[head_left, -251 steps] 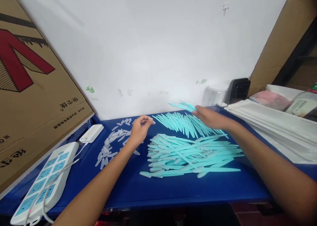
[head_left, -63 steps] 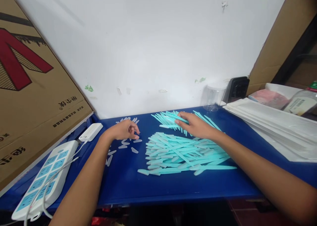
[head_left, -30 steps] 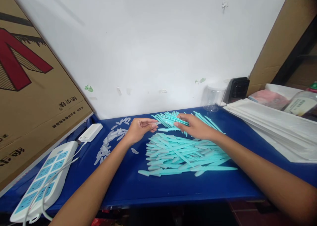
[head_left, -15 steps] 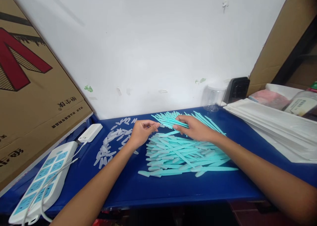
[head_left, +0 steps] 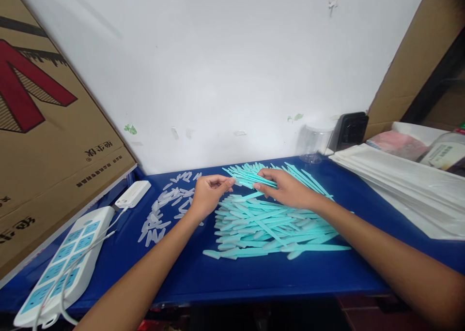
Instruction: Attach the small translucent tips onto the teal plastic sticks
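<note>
Brown cardboard box with red print [head_left: 39, 94]: at the far left, leaning beside the white wall [head_left: 232, 69].
White power strip with light-blue socket panels [head_left: 65, 268]: slanting on the surface in front of the box, pale cables [head_left: 78, 258] running across it.
Small white rectangular plastic device [head_left: 133, 194]: just beyond the strip, a cable at its near end.
Scattered translucent plastic slivers [head_left: 154, 212]: loosely spread on the glossy blue surface [head_left: 232, 280], left of the sticks; the left forearm passes over their near edge.
Left hand [head_left: 210, 194]: nearly closed — thumb pinched to fingertips on a small translucent piece [head_left: 237, 181], its tip pointing at the bundle; whether it touches a stick cannot be told.
Long turquoise plastic sticks, near pile [head_left: 261, 224]: heaped in front of both hands, pale ends mostly to the left.
Far row of turquoise sticks [head_left: 305, 176]: behind the hands, close to the wall, partly hidden by the right hand.
Right hand [head_left: 285, 188]: curled — thumb and fingers closed around a thin bundle of turquoise sticks [head_left: 267, 180], above the gap between pile and row.
Clear cylindrical plastic jar [head_left: 315, 144]: upright by the wall.
Black plastic object [head_left: 351, 127]: just right of the jar.
Stack of flat white sheets [head_left: 403, 186]: at the far right.
</note>
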The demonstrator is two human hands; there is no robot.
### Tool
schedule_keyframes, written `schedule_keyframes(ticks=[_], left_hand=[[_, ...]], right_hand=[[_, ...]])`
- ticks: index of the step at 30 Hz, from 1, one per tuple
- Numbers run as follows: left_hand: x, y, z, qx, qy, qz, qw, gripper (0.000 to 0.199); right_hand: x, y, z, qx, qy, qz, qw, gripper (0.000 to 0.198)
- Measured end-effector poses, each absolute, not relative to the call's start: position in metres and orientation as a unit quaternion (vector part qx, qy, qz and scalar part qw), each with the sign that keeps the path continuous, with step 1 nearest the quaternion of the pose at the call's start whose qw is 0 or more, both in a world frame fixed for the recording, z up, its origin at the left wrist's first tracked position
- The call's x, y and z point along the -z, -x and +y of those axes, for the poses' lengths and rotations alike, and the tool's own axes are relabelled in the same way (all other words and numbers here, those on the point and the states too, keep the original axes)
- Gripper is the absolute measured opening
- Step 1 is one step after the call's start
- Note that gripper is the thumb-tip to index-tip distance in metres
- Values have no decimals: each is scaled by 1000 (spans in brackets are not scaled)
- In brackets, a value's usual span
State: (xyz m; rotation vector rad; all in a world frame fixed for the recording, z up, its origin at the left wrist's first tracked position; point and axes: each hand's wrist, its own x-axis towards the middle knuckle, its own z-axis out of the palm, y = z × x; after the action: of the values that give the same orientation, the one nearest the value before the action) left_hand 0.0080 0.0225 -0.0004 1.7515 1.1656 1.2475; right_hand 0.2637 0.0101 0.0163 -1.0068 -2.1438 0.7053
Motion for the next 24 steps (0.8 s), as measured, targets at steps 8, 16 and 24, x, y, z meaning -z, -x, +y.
schedule_keyframes(ticks=[8, 16, 24], left_hand=[[1, -15, 14, -476, -668, 444, 360, 34], [5, -20, 10, -458, -681, 417, 390, 33], [3, -20, 10, -454, -686, 413, 390, 34]], right_hand=[[-12, -261, 8, -305, 374, -809, 337, 31], [-8, -255, 4, -357, 362, -788, 348, 30], [-6, -255, 6, -379, 367, -777, 343, 32]])
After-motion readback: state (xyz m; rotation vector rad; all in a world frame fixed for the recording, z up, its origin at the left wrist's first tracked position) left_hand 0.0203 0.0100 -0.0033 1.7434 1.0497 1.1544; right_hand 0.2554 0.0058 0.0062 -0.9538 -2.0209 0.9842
